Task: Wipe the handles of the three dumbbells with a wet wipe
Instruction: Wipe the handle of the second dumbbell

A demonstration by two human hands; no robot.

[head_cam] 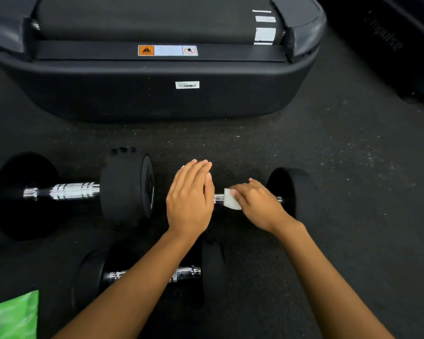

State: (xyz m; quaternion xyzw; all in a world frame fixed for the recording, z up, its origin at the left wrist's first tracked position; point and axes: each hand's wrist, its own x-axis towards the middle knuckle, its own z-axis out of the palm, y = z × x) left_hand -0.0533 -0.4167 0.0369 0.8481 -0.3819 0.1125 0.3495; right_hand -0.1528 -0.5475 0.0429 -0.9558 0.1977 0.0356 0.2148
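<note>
Right hand (257,204) curled round white wet wipe (230,199), pressing it on chrome handle (218,198) of right dumbbell (291,189). Left hand (190,199) flat, fingers straight, over its left end. Left dumbbell (125,189) and near dumbbell (88,277) lie on rubber floor (353,192).

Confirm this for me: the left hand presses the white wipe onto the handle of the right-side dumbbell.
Wrong hand. The head view shows the right hand pressing the white wipe onto the handle of the right-side dumbbell; the left hand lies flat beside it.
</note>
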